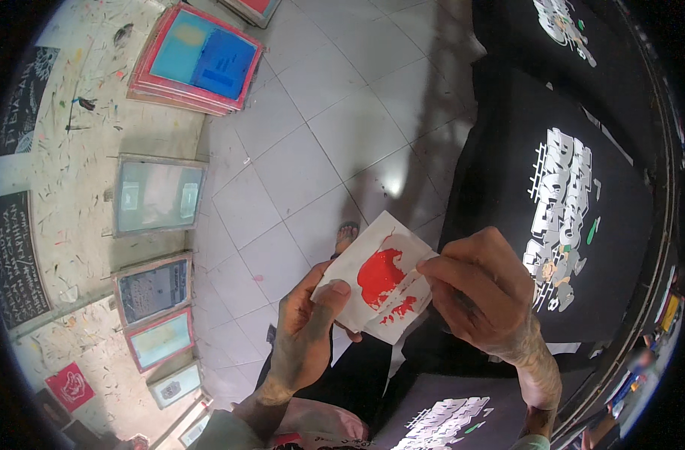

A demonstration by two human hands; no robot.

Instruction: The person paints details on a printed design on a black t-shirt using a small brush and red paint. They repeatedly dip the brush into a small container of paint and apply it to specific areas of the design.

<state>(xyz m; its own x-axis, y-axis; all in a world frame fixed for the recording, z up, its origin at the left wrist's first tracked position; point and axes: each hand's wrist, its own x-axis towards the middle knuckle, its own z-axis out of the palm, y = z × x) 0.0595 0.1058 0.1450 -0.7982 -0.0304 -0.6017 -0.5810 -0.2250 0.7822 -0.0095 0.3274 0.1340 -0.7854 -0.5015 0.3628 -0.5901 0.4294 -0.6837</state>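
Below, a grey tiled floor (305,150) stretches between black printed shirts (500,172) on the right and, on the left, a stack of red-edged screen frames (207,60) near the wall. Two bare hands meet above it: the right hand (481,292) is nearly closed, thumb and forefinger pinched together near the card's right corner, what lies between them unclear; the left hand (309,322) grips its left corner, thumb on top. Between them, the white card (369,247) carries red paint (378,277) across its middle, broken toward the lower corner by a pale band.
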